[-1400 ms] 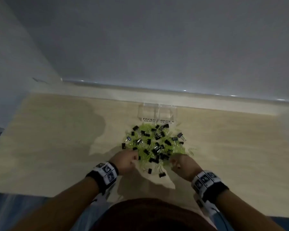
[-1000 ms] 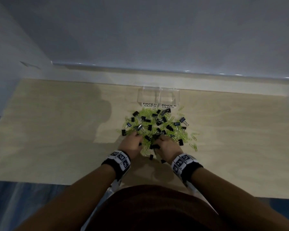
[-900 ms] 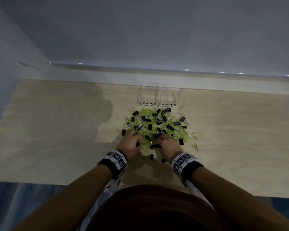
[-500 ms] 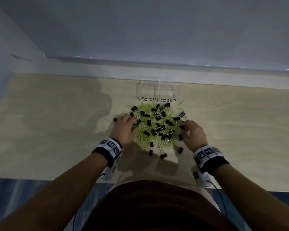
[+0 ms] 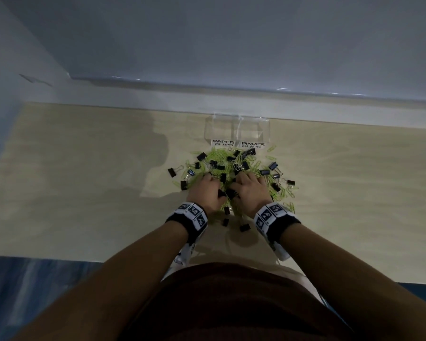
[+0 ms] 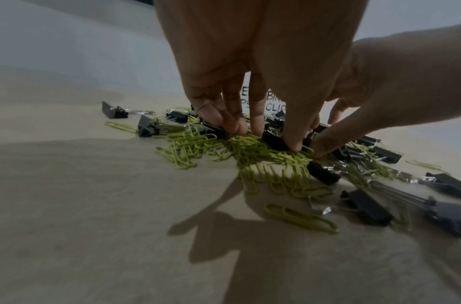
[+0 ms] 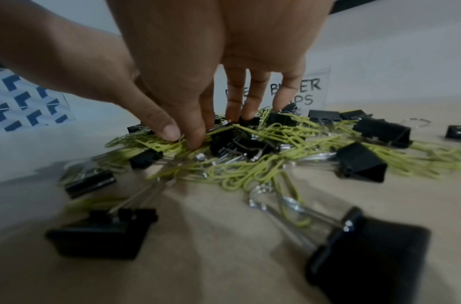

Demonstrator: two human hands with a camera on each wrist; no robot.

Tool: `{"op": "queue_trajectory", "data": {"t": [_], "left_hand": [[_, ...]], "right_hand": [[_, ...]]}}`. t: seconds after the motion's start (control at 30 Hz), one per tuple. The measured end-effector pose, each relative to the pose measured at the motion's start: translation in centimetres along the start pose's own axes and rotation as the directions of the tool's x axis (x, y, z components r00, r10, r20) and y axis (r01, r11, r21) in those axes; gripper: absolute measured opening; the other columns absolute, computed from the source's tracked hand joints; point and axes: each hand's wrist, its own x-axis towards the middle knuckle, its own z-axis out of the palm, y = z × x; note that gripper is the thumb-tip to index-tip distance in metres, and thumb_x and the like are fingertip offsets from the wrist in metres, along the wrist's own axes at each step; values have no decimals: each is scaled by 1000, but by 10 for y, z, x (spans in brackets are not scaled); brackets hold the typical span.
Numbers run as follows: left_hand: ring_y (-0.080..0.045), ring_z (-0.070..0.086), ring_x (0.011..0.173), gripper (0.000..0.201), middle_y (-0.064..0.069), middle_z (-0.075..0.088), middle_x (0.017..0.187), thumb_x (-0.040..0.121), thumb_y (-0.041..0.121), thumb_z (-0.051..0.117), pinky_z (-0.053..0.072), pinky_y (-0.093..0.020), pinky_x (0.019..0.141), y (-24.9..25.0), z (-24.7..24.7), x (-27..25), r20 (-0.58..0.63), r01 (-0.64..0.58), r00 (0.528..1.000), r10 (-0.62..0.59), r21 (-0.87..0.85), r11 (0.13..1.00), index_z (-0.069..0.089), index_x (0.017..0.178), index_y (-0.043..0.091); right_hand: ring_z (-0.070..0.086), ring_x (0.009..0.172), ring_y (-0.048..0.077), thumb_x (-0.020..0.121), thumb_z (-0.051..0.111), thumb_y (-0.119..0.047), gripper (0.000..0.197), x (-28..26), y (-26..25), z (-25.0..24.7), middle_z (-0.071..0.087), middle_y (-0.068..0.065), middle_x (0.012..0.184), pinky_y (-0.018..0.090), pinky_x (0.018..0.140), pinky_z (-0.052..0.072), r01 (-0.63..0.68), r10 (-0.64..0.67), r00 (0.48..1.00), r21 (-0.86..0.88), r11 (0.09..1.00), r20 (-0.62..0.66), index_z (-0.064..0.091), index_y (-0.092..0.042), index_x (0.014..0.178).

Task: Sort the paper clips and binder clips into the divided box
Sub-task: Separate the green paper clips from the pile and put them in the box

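A mixed pile of green paper clips (image 5: 217,155) and black binder clips (image 5: 201,156) lies on the wooden table (image 5: 84,183). Just behind the pile stands the clear divided box (image 5: 253,130), its front labelled PAPER CLIPS on the left and BINDER CLIPS on the right. My left hand (image 5: 207,184) and right hand (image 5: 247,184) rest side by side on the near middle of the pile. The left wrist view has the left fingertips (image 6: 240,128) pressing down among paper clips (image 6: 250,148). Straight right fingers (image 7: 195,139) touch clips in the right wrist view. Neither hand lifts anything.
Loose binder clips (image 5: 244,227) lie near me in front of the pile, and another (image 5: 172,171) sits off its left side. A wall (image 5: 231,45) runs close behind the box. The table's front edge (image 5: 59,255) is near my body.
Half a second ago my hands were apart at the pile's left and right sides. They have come together over its near middle, and several clips have shifted.
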Motion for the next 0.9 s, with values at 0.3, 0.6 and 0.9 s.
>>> {"op": "queue_trajectory", "data": {"t": [0.3, 0.6, 0.9], "left_hand": [[-21, 51, 100, 30, -3, 57, 106, 83, 37, 55, 46, -36, 88, -17, -10, -10, -136, -21, 991, 3, -134, 991, 60, 105, 16], [-28, 49, 105, 33, -10, 56, 111, 87, 24, 59, 42, -39, 92, -71, -21, -12, -202, -133, 973, 111, -99, 986, 60, 116, 10], [-27, 48, 107, 22, -10, 52, 114, 90, 11, 50, 43, -38, 92, -73, -6, -12, -145, -77, 988, 59, -118, 990, 60, 110, 9]], "right_hand": [[44, 112, 25, 76, 62, -37, 40, -11, 16, -2, 50, 3, 119, 50, 98, 36, -47, 59, 987, 82, 996, -148, 54, -25, 113], [52, 100, 29, 77, 66, -22, 35, -18, 35, -12, 58, 7, 110, 47, 89, 44, -28, 66, 971, 165, 986, -228, 60, -15, 111], [54, 100, 28, 85, 53, -1, 33, 3, -5, 11, 54, 6, 110, 29, 70, 43, 139, -145, 989, 212, 967, 15, 61, -14, 114]]}}
